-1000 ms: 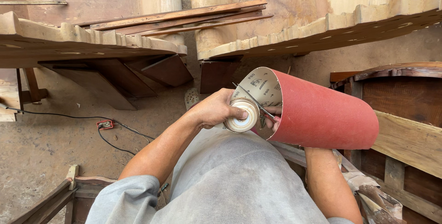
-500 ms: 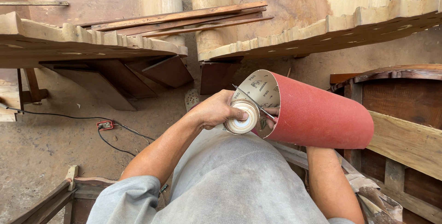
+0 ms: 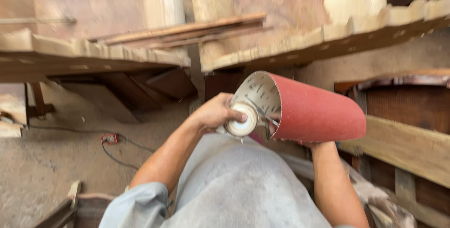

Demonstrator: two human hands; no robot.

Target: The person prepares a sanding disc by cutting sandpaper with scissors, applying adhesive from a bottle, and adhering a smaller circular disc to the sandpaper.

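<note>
In front of the person's grey-shirted chest, in the head view, the left hand is closed around a roll of pale tape, thumb across its face, the roll's flat end turned toward the camera. The tape sits right at the open mouth of a red sandpaper sleeve, a wide tube with a pale printed inner lining, lying roughly level and pointing off to the right. The right hand comes up from below the sleeve; its forearm is plain to see, but the hand itself is mostly hidden behind the tube, and fingers appear inside the mouth near the lower rim, so it seems to grip the sleeve's edge, though how firmly cannot be told. A thin strand runs across the opening beside the tape.

Above the hands, two rough wooden planks with ragged edges span the frame, thinner slats stacked over them. Lower left, a dark cable trails over the dusty floor. At right stands a pale timber beam. The whole view is slightly blurred.
</note>
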